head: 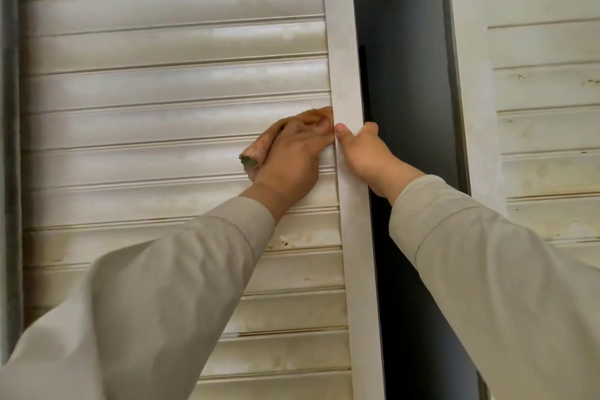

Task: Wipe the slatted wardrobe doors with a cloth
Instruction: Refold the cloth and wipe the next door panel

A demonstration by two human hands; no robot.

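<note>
A white slatted wardrobe door [168, 84] fills the left and middle of the head view. My left hand [292, 159] presses an orange cloth [259, 149] flat against the slats, close to the door's right frame. The cloth shows above my fingers and at the left of my palm, where a greenish corner sticks out. My right hand [367, 153] grips the door's vertical edge strip [347, 75], thumb on the front and fingers wrapped behind it. A second slatted door [548, 114] stands at the right.
A dark open gap [409, 75] separates the two doors. The lower slats on both doors carry yellowish and rusty stains. A grey frame runs down the far left edge. Both my forearms wear light beige sleeves.
</note>
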